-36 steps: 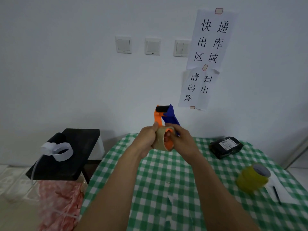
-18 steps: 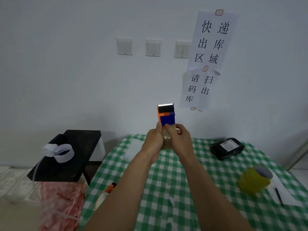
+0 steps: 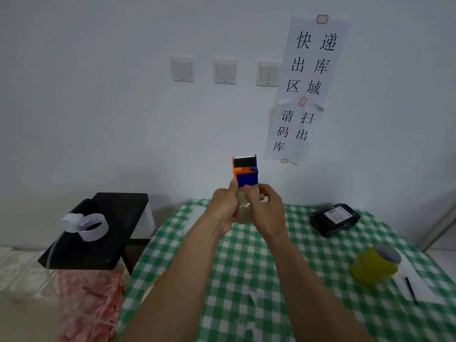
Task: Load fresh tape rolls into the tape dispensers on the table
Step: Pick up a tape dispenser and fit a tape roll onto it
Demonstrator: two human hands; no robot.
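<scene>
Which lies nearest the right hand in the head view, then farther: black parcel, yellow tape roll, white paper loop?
1. Black parcel, just right of the right hand holding the tape dispenser.
2. Yellow tape roll, right, nearer the camera.
3. White paper loop, far left on the black stand.

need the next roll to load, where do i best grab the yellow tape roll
Probably from above with the right hand, spanning the curved side wall of the yellow tape roll: it lies tilted on the table, grey end face turned up and right.
</scene>
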